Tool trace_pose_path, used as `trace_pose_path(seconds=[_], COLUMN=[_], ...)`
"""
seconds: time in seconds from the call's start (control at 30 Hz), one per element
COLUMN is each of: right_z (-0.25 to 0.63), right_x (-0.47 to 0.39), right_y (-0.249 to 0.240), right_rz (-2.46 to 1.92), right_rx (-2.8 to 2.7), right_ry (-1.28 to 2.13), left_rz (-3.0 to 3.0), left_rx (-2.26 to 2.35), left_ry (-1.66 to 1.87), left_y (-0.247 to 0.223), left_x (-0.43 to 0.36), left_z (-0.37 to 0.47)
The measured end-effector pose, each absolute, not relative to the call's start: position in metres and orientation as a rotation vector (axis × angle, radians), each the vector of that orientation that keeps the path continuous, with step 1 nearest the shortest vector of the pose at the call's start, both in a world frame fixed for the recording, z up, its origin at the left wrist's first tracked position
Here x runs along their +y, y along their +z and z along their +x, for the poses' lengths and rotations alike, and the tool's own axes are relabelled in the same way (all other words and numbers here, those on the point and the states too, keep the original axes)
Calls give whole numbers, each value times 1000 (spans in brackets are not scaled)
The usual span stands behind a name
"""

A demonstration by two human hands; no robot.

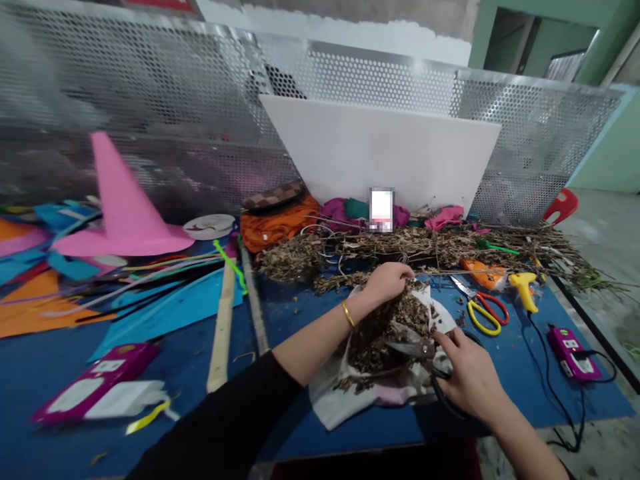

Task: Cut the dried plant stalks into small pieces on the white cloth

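My right hand point(467, 373) is closed round the black handles of a pair of scissors point(417, 349). Their blades point left, over a heap of crumbled dried leaves point(375, 340). The heap lies on a white cloth point(333, 400) at the front of the blue table. My left hand point(387, 283), with a gold bangle at its wrist, is at the far edge of that heap. Its fingers are curled down and closed; what they grip is hidden.
Bundles of dry twigs point(360, 247) lie along the back, before a white board point(395, 147). To the right are red-and-yellow-handled scissors point(485, 313), a yellow glue gun point(524, 290) and a purple power strip point(573, 353). A pink cone hat point(123, 200) and wooden stick point(223, 327) are left.
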State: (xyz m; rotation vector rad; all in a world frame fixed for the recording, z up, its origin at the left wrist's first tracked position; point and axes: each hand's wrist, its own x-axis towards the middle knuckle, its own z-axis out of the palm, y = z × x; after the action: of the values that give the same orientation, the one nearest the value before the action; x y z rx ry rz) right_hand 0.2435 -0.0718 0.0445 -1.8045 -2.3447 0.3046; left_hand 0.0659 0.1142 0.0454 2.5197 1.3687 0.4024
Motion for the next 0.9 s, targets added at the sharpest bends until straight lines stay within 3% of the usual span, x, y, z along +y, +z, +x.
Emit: trace_pose_path(seconds=[0.47,0.9], right_z=[258,280], right_x=[-72,-56], right_y=[34,35], right_rz=[-1761,-1646], right_rx=[-2104,-1812], right_ry=[424,667], left_rz=[2918,2775], left_rx=[1314,1414], left_ry=[274,548], left_y=[22,81], left_x=[140,74], left_z=[100,40])
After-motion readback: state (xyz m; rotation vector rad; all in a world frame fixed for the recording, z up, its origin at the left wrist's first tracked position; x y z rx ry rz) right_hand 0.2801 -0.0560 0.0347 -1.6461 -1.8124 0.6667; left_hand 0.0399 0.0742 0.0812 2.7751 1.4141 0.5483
